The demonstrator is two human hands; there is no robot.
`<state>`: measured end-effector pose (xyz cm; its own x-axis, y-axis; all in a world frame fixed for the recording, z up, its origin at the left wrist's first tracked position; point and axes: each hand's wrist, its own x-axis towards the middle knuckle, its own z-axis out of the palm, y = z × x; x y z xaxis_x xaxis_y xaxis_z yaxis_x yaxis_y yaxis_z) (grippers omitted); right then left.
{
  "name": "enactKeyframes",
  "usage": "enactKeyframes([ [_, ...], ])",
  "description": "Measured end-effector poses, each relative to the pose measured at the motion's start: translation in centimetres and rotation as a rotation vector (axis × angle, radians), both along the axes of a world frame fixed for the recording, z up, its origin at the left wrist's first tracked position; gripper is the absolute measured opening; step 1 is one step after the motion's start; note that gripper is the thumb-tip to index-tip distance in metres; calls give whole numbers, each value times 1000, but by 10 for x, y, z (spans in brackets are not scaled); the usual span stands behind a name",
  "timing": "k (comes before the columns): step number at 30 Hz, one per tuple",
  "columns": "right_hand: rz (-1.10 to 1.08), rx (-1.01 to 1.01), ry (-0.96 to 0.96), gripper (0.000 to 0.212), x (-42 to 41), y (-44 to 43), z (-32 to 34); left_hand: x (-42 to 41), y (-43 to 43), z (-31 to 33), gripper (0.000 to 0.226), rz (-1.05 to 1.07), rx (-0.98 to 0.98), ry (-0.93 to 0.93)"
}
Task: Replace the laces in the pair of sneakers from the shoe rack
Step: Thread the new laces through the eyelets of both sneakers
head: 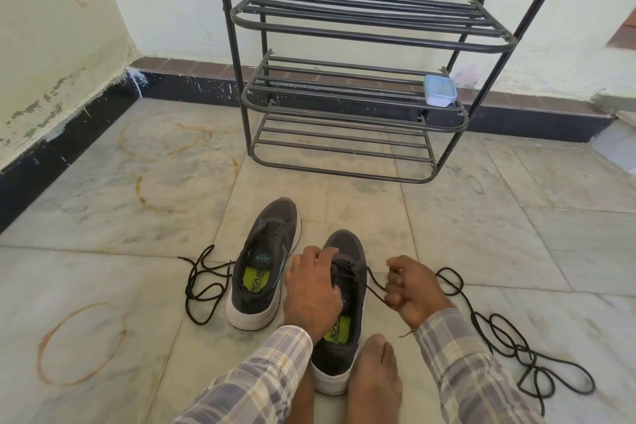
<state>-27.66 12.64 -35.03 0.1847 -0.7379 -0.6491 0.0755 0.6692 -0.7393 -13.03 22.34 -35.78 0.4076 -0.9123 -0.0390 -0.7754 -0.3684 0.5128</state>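
Beside my bare foot (375, 379), the near sneaker (347, 244) sits on the floor, my left hand (311, 289) gripping its top, my right hand (411, 293) pinching the black lace (375, 286); I should pull steadily, shoe held still.

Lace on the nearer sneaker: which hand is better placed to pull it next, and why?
Likely right: the right hand pinches the lace; the left hand holds the sneaker, steadying it.
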Motion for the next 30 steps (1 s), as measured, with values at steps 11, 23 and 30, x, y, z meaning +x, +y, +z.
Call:
enactKeyframes([
  [11, -193, -112, -243, 42, -26, -15, 16, -1, 1, -1, 65, 81, 0, 32],
  [23, 264, -106, 764, 24, -48, -14, -15, -2, 1, -3, 65, 94, -9, 38],
  [30, 551, -291, 1352, 37, -21, 7, -30, -2, 2, -4, 64, 100, -25, 36],
])
